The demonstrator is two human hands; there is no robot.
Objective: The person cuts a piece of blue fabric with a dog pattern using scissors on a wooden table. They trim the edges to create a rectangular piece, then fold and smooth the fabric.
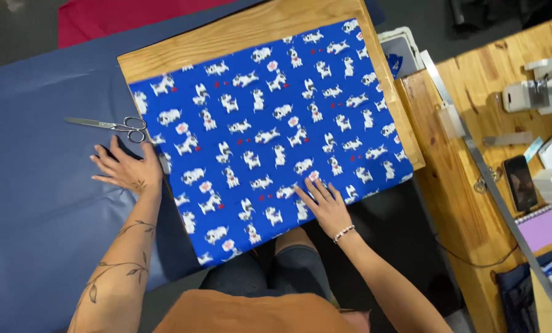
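A blue cloth (pixel 269 135) printed with white cartoon dogs lies spread over a wooden board (pixel 245 28). My left hand (pixel 125 168) rests flat, fingers apart, at the cloth's left edge, on the plain dark blue fabric (pixel 35 154) beside it. Just above that hand lie silver scissors (pixel 112 126). My right hand (pixel 325 202) presses flat on the printed cloth near its lower right edge, a bead bracelet on the wrist. Neither hand holds anything.
A wooden table (pixel 467 179) stands to the right with a long metal ruler (pixel 485 166), a dark phone (pixel 520 182), a purple notebook (pixel 539 227) and a white sewing machine (pixel 544 86). Red cloth (pixel 103 15) lies at the top left.
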